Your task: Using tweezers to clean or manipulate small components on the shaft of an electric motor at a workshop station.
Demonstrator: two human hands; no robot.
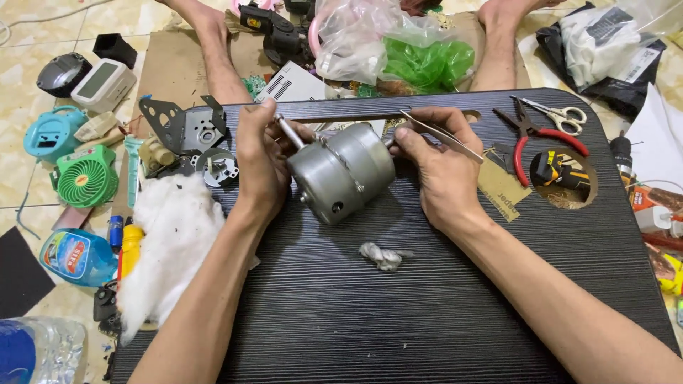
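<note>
dark ribbed tabletop sits over a cluttered tile floor. left hand has its fingers clasped around the shaft end of a grey fan motor, held just above the tabletop; right hand pinches metal tweezers against it. a grey wad lies near.

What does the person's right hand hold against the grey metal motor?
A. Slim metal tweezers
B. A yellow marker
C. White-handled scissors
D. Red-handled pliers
A. The right hand pinches slim metal tweezers at the end of the motor, which the left hand steadies; the pliers and scissors lie untouched on the black board.
</note>
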